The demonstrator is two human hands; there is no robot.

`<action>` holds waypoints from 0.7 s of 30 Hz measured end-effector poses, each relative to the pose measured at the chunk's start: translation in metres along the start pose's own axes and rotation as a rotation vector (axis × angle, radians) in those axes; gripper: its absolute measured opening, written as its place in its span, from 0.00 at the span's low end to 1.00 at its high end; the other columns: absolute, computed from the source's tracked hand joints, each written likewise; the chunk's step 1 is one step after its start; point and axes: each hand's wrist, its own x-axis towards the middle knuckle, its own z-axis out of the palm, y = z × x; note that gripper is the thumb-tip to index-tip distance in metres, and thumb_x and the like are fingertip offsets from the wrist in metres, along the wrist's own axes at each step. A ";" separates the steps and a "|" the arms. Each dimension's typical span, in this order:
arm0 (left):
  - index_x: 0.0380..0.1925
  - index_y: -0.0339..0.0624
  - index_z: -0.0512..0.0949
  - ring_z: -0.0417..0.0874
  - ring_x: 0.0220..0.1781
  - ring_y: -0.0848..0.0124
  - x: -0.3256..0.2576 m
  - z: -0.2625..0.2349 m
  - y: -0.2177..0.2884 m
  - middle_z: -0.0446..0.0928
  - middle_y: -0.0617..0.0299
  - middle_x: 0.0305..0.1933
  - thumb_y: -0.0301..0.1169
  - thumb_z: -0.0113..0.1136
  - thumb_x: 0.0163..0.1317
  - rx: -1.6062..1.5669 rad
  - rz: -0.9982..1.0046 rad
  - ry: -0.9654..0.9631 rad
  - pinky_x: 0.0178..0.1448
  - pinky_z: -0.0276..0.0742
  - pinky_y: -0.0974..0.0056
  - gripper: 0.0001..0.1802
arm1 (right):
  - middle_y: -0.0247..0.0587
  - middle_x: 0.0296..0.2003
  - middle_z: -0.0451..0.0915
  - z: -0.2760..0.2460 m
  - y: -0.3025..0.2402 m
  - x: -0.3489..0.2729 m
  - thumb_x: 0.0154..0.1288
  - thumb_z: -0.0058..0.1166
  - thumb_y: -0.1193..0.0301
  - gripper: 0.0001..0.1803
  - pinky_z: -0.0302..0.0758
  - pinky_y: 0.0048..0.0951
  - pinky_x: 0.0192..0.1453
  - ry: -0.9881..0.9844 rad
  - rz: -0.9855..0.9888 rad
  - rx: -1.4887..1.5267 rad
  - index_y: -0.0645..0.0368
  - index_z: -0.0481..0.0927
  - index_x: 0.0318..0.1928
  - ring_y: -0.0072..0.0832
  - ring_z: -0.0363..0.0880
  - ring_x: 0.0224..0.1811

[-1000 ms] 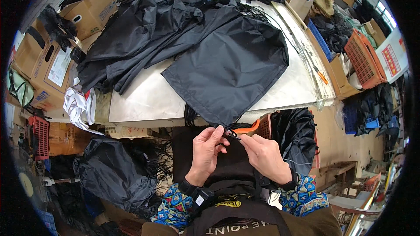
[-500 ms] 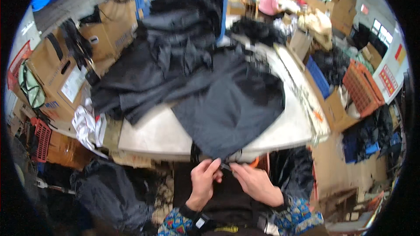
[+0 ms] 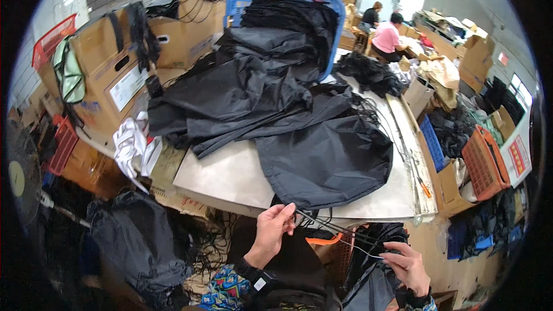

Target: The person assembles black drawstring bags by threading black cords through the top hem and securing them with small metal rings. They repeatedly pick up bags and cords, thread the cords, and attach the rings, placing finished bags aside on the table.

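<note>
At the table's front edge my left hand (image 3: 272,231) is closed, pinching the corner of a black fabric bag (image 3: 328,161) between thumb and fingers. Thin black cords (image 3: 328,224) run from that corner toward my right hand (image 3: 408,266), which is off to the lower right. The right thumb and fingers pinch the end of a cord strand, which looks pale and shiny there; its exact form is too small to tell. The bag lies flat on the white tabletop (image 3: 216,175), its near corner over the edge. An orange curved piece (image 3: 324,241) shows below the cords.
Behind the bag, more black fabric pieces (image 3: 253,92) spill from a blue bin (image 3: 335,34). Cardboard boxes (image 3: 98,52) and white straps (image 3: 133,144) are on the left. A black bag (image 3: 135,247) hangs lower left. An orange crate (image 3: 485,158) stands right; two people sit farther back.
My right hand has moved away to the lower right, drawing the cords out from the bag corner. My left hand stays pinching at the corner. The view has shifted.
</note>
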 end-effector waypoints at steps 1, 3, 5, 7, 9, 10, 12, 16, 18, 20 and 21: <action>0.27 0.39 0.75 0.73 0.20 0.80 -0.002 0.007 0.002 0.75 0.65 0.23 0.33 0.60 0.62 0.009 -0.006 0.011 0.21 0.67 0.74 0.10 | 0.44 0.45 0.79 -0.001 -0.002 -0.003 0.52 0.61 0.82 0.11 0.77 0.29 0.39 0.011 0.023 -0.003 0.59 0.84 0.37 0.35 0.81 0.40; 0.25 0.40 0.74 0.73 0.19 0.80 -0.004 0.009 0.001 0.73 0.67 0.21 0.33 0.60 0.63 0.011 -0.008 0.012 0.21 0.67 0.74 0.11 | 0.45 0.43 0.80 -0.001 -0.002 -0.005 0.51 0.61 0.83 0.11 0.77 0.28 0.39 0.061 -0.028 -0.033 0.60 0.84 0.37 0.35 0.81 0.39; 0.25 0.40 0.75 0.73 0.19 0.80 -0.005 0.010 0.001 0.74 0.66 0.22 0.33 0.60 0.63 0.003 -0.008 0.008 0.21 0.67 0.74 0.11 | 0.46 0.40 0.81 0.000 0.002 -0.009 0.51 0.61 0.84 0.11 0.76 0.27 0.38 0.134 -0.058 -0.042 0.61 0.84 0.36 0.35 0.81 0.37; 0.26 0.39 0.76 0.73 0.20 0.80 -0.003 0.013 -0.005 0.77 0.63 0.24 0.34 0.60 0.63 0.022 -0.010 -0.040 0.21 0.68 0.75 0.11 | 0.47 0.37 0.81 0.006 0.010 -0.011 0.51 0.60 0.84 0.10 0.76 0.26 0.36 0.231 -0.069 -0.033 0.63 0.83 0.36 0.35 0.81 0.34; 0.28 0.36 0.78 0.73 0.20 0.81 -0.008 0.023 -0.023 0.78 0.62 0.25 0.34 0.60 0.63 0.202 -0.070 -0.144 0.22 0.69 0.75 0.12 | 0.45 0.34 0.80 0.020 0.008 -0.003 0.54 0.59 0.80 0.10 0.76 0.28 0.33 0.101 -0.002 0.009 0.60 0.82 0.39 0.35 0.81 0.31; 0.29 0.35 0.78 0.73 0.20 0.81 -0.015 0.031 -0.032 0.78 0.62 0.24 0.35 0.60 0.63 0.354 -0.127 -0.215 0.22 0.69 0.75 0.12 | 0.45 0.33 0.80 0.032 0.006 0.003 0.56 0.59 0.78 0.10 0.76 0.29 0.31 0.038 0.033 0.030 0.59 0.82 0.41 0.36 0.81 0.29; 0.29 0.34 0.79 0.74 0.20 0.81 -0.030 0.042 -0.054 0.78 0.64 0.23 0.36 0.60 0.63 0.485 -0.268 -0.461 0.22 0.70 0.75 0.14 | 0.47 0.25 0.78 0.070 0.002 0.022 0.56 0.58 0.80 0.10 0.74 0.29 0.28 0.107 -0.042 0.084 0.62 0.82 0.40 0.36 0.79 0.25; 0.25 0.37 0.75 0.72 0.18 0.80 -0.017 0.032 -0.037 0.73 0.67 0.18 0.43 0.59 0.63 0.364 -0.065 -0.143 0.20 0.68 0.74 0.19 | 0.45 0.20 0.75 0.072 -0.001 0.027 0.58 0.57 0.80 0.07 0.70 0.27 0.26 0.086 0.076 0.196 0.65 0.81 0.38 0.29 0.76 0.22; 0.24 0.39 0.74 0.73 0.19 0.79 0.005 0.026 -0.012 0.71 0.66 0.17 0.43 0.58 0.64 0.251 0.061 0.002 0.20 0.68 0.74 0.19 | 0.44 0.19 0.74 0.065 0.000 0.022 0.59 0.57 0.80 0.06 0.69 0.26 0.25 0.071 0.078 0.163 0.64 0.82 0.38 0.29 0.75 0.20; 0.23 0.40 0.74 0.73 0.17 0.78 0.016 0.021 -0.006 0.73 0.65 0.19 0.41 0.56 0.65 0.268 0.069 -0.092 0.20 0.68 0.74 0.17 | 0.45 0.19 0.73 0.064 -0.002 0.017 0.59 0.57 0.79 0.07 0.68 0.27 0.25 0.086 0.077 0.145 0.63 0.82 0.38 0.33 0.74 0.19; 0.21 0.41 0.73 0.72 0.16 0.78 0.010 0.032 -0.011 0.72 0.65 0.17 0.41 0.56 0.66 0.391 0.041 -0.090 0.20 0.67 0.74 0.18 | 0.47 0.20 0.74 0.073 0.003 0.016 0.59 0.57 0.79 0.06 0.69 0.25 0.26 0.166 0.038 0.164 0.65 0.81 0.38 0.28 0.75 0.21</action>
